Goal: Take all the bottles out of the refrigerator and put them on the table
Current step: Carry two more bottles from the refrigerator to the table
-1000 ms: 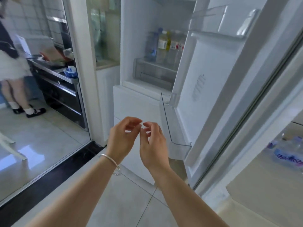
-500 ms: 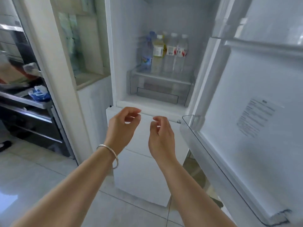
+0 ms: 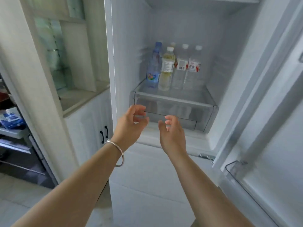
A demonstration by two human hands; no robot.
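My left hand [image 3: 129, 126] and right hand [image 3: 172, 136] hover below the refrigerator [image 3: 180, 18] shelf [image 3: 172, 97], fingers [image 3: 139, 110] loosely curled, holding nothing; the bottles [image 3: 173, 68] stand upright on that shelf

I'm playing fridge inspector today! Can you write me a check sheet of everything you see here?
Surface: glass shelf over a clear drawer; the table is not in view.
Job's things: blue bottle, yellow drink bottle, two clear bottles with red-and-white labels, and one more cap behind, all upright.
Clutter: blue packets on a rack at far left.
Grippers: left hand and right hand are empty, fingers loosely curled, below the shelf.
Cables: nothing seen.
Surroundings: open fridge door at right, white cupboard at left.
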